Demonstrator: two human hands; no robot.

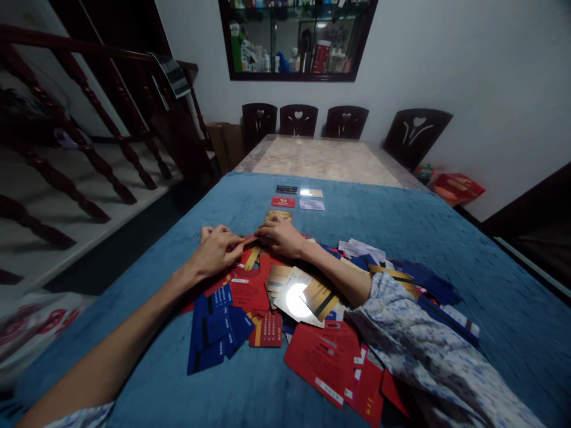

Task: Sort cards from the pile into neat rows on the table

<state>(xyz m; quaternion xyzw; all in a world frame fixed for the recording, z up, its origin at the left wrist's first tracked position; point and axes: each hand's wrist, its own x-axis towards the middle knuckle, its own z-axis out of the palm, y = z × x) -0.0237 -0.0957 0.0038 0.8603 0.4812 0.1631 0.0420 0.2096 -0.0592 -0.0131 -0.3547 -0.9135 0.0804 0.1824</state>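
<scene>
My left hand [217, 251] is closed, its thumb and fingers pinching one end of a thin reddish card [250, 240]. At the card's other end are the fingertips of my right hand [283, 239], also closed on it. Just beyond my right hand lies a gold card [279, 214], partly covered by the fingers. Below both hands spreads a loose heap of overlapping cards: red cards [250, 291], blue cards [218, 327], gold cards [322, 300] and a shiny pale card [297, 297]. My right forearm hides part of the heap.
Beyond the hands, a black card [286, 189], a pale gold card [311, 193], a red card [283, 202] and a white card [312, 205] lie apart in two rows. A blue cloth [200, 202] covers the near table. Dark chairs [298, 119] line the far end.
</scene>
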